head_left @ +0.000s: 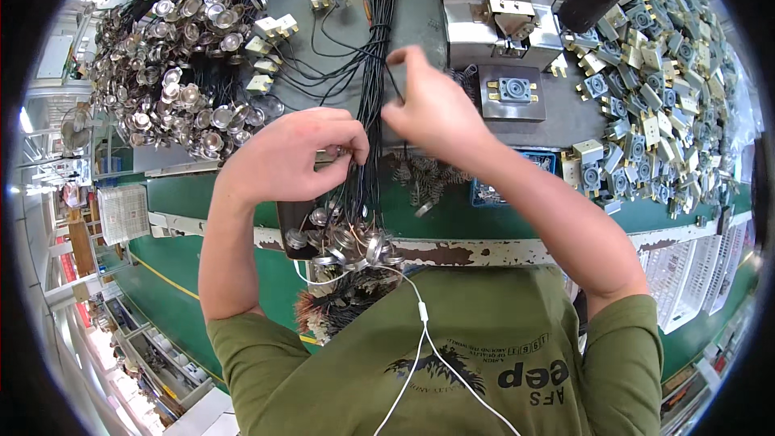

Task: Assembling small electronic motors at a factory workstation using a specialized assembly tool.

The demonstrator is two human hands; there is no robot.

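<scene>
A bundle of black wires (373, 73) with reddish-brown ends lies lengthwise on the bench in front of me. At its near end hang several round metal caps (355, 246). My left hand (295, 153) is left of the bundle, fingers curled and thumb drawn in; what it pinches is mostly hidden. Across the bundle my right hand (436, 105), slightly blurred, has its fingers bent around a black wire (395, 81). White block connectors (261, 83) on black leads lie left of the bundle; more leads run from them into it.
A large heap of metal-capped wires (173, 81) fills the left of the bench. On the right stand a metal fixture (508, 24), a block with a grey switch part (514, 90) and a big pile of switches (646, 89). Loose springs (424, 178) and a blue tray (492, 194) lie near the front.
</scene>
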